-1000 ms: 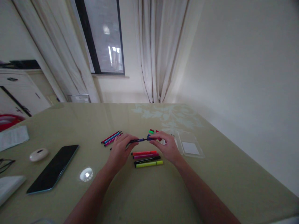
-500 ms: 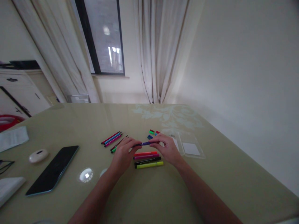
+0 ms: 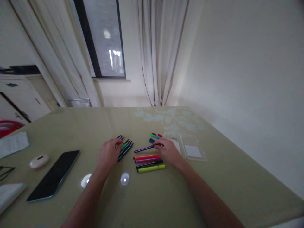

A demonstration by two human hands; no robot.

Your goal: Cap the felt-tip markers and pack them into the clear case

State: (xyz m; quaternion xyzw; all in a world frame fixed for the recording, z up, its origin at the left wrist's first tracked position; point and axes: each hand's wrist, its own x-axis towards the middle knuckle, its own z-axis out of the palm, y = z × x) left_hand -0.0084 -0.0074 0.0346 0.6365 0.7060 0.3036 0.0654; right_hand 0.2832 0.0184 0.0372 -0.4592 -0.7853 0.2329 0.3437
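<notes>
The right hand (image 3: 168,152) pinches a marker (image 3: 143,149) (dark purple-blue).

A black phone (image 3: 54,175) lies near a pale rounded case (image 3: 39,161), curtains (image 3: 161,53) hanging beyond.

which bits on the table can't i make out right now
Head view: the near ends of the farther pens, hidden by the left hand; whether it grips any is unclear.
Head view: the right end of the dark blue pen, covered by the right hand.
Head view: part of the clear case, behind the right hand.
Head view: the white object, cut off by the left edge.
</notes>
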